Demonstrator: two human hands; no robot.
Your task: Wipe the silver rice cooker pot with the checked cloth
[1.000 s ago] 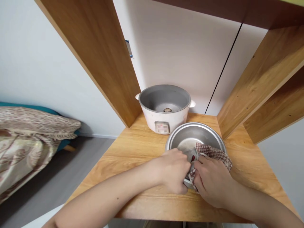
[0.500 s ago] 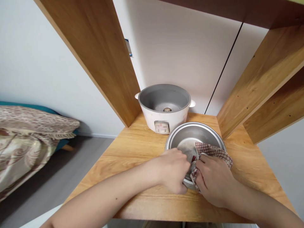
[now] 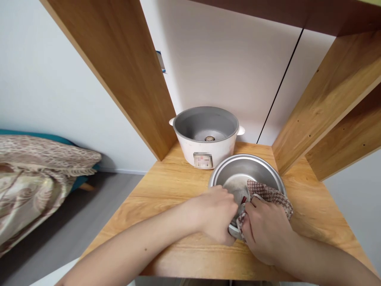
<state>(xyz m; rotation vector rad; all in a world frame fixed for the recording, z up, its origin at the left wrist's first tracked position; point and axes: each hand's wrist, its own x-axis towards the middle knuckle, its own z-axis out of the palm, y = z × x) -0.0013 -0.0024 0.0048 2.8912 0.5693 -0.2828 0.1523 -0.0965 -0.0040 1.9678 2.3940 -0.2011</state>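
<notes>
Wiping seems unfinished in the head view; the right hand (image 3: 268, 230) clutches a houndstooth cloth (image 3: 270, 194) over the metal inner pot (image 3: 236, 183); the left hand (image 3: 219, 214) seems closed on its near rim; it stands on the wooden bench (image 3: 151, 192), outside the rice-cooker body (image 3: 185, 147).

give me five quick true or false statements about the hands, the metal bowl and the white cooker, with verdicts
1. The right hand holds a brown-and-white patterned fabric cloth. True.
2. The left hand lies flat and open. False: its fingers are curled at the near rim of the round silver metal bowl.
3. A round, white-shelled, grey-lined cooker stands behind the bowl, to its left. True.
4. The cloth drapes over the bowl's right rim. True.
5. The cooker's top is covered. False: it is open, showing the grey inside.
</notes>
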